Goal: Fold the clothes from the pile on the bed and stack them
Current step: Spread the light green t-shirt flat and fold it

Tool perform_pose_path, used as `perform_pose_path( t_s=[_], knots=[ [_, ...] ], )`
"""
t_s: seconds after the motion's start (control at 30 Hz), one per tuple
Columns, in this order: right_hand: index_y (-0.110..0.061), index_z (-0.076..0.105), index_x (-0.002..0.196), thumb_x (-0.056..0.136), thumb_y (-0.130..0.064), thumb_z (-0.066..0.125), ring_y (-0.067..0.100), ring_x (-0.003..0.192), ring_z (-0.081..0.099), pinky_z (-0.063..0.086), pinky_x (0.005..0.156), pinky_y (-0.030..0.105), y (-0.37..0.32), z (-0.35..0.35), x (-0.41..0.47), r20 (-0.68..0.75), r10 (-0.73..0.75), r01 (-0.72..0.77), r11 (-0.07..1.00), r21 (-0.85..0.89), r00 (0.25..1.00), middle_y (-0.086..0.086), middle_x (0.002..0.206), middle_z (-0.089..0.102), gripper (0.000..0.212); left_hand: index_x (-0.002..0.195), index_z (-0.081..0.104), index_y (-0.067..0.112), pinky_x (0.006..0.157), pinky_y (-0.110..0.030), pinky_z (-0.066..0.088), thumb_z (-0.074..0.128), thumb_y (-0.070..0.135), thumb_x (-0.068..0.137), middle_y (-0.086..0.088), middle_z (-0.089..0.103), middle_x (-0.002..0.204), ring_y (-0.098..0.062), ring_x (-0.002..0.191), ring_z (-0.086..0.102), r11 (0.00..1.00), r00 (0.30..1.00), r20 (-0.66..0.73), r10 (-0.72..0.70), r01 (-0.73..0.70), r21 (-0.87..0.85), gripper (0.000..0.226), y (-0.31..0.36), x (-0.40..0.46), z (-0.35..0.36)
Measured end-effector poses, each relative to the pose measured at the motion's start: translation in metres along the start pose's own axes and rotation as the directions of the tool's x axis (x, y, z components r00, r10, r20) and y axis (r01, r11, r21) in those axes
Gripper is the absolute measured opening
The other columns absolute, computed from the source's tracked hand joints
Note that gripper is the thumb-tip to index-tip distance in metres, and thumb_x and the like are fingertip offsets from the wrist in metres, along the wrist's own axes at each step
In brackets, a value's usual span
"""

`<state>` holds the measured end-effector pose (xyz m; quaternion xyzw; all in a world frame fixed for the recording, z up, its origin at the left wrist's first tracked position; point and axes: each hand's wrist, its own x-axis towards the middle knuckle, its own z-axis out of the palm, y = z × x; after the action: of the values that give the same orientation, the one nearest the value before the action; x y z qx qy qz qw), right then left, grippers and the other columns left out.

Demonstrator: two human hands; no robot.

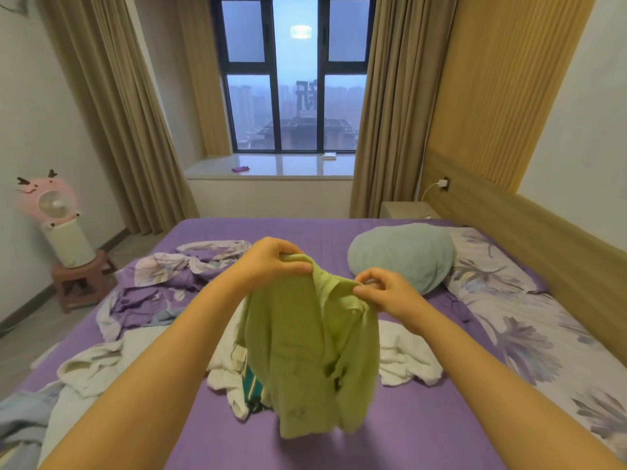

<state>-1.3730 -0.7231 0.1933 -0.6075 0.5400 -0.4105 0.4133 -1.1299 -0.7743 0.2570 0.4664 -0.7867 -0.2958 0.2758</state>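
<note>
Up above the bed [424, 435], I had a green shirt [312, 361] held in the air by its top edge, with the rest of it hanging down in loose folds, its lower hem over the purple sheet. My left hand [271, 262] had its fingers curled around a bunched bit of the fabric at the upper left, while my right hand [383, 290] pinched the cloth near the collar between thumb and fingers. Behind the hanging shirt lay the pile of clothes [237, 364]: white garments spread to either side, and a piece with teal stripes showing just beside the shirt's left edge. A rumpled floral quilt [163, 276] sat farther back on the left of the bed, and a pale blue-green pillow [403, 256] rested near the headboard on the right, on a floral pillowcase [519, 320]. Off the bed to the left, a pink fan [51, 205] stood on a small brown stool [81, 279]. Beyond the bed were a dark-framed window [295, 76] and beige curtains [112, 113].
</note>
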Motion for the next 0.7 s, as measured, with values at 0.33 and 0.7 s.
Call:
perform_pose_path(
  t_s=[0.33, 0.7],
  knots=[
    [-0.021, 0.058, 0.087, 0.094, -0.013, 0.056, 0.012, 0.077, 0.057, 0.048, 0.069, 0.022, -0.026, 0.001, 0.017, 0.091, -0.096, 0.083, 0.986, 0.144, 0.991, 0.002, 0.084, 0.062, 0.011, 0.098, 0.072, 0.018, 0.074, -0.017, 0.053, 0.056, 0.011, 0.094, 0.005, 0.072, 0.095, -0.005, 0.087, 0.067, 0.949, 1.0, 0.009, 0.005, -0.002, -0.314, 0.017, -0.015, -0.015, 0.002],
    [-0.022, 0.068, 0.087, 0.093, -0.023, 0.059, 0.006, 0.081, 0.057, 0.046, 0.073, 0.016, -0.024, -0.001, 0.012, 0.014, -0.217, 0.217, 0.974, -0.062, 0.976, -0.001, 0.089, 0.066, 0.011, 0.096, 0.071, 0.028, 0.072, -0.015, 0.053, 0.072, 0.023, 0.084, 0.011, 0.073, 0.084, 0.0, 0.081, 0.067, 0.957, 0.985, 0.172, 0.011, 0.039, -0.286, 0.013, -0.007, -0.019, 0.01]
  ],
)
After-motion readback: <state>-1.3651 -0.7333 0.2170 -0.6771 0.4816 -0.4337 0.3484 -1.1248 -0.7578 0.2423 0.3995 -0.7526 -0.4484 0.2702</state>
